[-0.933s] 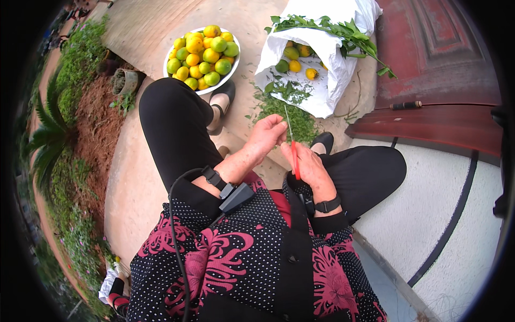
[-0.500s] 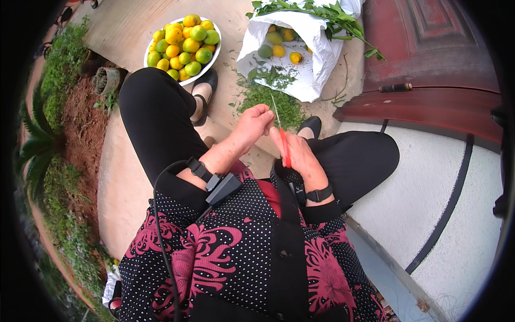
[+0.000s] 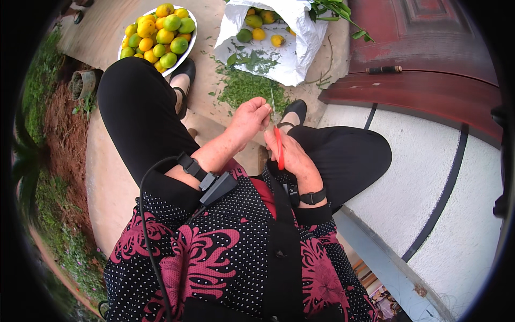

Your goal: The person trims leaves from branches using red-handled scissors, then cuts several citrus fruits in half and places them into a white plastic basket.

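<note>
My right hand is closed on a pair of scissors with red handles. Their narrow metal blades point away from me, over the leaf clippings. Close to the blades on the left, my left hand is closed in a pinch. Whatever lies between its fingertips is too small or too hidden to make out. Below and beyond both hands, green leaf clippings lie scattered on the ground between my shoes.
A white bowl heaped with yellow and green citrus fruit stands far left. Beyond the clippings, a white sack lies with its mouth open, several fruits inside and leafy twigs on it. A dark red door stands right.
The whole view has shifted, so bowl, sack and clippings sit higher and further left in the picture. Both hands keep nearly the same pose, the scissors still in my right hand.
</note>
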The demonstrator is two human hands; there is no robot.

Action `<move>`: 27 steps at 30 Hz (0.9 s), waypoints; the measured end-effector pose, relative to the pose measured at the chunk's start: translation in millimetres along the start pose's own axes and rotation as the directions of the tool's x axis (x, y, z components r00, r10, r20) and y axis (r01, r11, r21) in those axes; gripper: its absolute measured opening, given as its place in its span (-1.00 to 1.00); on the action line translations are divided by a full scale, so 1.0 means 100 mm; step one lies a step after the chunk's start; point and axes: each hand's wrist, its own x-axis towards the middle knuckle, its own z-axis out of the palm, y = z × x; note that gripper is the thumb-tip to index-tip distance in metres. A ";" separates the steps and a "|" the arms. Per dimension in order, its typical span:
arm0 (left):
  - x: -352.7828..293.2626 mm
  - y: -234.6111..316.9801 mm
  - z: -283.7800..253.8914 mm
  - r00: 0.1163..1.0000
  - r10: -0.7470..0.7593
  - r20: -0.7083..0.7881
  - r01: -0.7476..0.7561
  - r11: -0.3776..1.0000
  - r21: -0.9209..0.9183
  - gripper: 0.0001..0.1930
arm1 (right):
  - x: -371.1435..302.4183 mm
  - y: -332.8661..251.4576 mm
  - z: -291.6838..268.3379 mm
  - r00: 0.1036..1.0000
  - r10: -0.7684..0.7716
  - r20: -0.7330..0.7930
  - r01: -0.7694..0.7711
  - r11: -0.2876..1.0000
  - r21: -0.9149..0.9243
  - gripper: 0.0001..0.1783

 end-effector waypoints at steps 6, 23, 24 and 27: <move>0.05 0.02 0.07 0.996 0.011 0.091 -0.018 0.996 0.085 -0.79 | -0.17 -0.02 -0.02 0.992 0.116 -0.049 -0.118 0.993 -0.028 -0.29; 0.15 0.04 -0.01 0.989 -0.102 0.105 0.090 0.989 0.115 -0.80 | -0.04 0.10 0.04 0.985 0.135 -0.109 -0.134 0.991 0.018 -0.32; 0.15 0.04 -0.02 0.989 -0.098 0.109 0.086 0.990 0.114 -0.81 | -0.03 0.12 0.04 0.988 0.106 -0.114 -0.103 0.994 0.038 -0.32; 0.16 0.05 -0.03 0.989 -0.087 0.119 0.074 0.992 0.105 -0.81 | -0.01 0.16 0.05 0.990 0.093 -0.108 -0.087 0.994 0.066 -0.31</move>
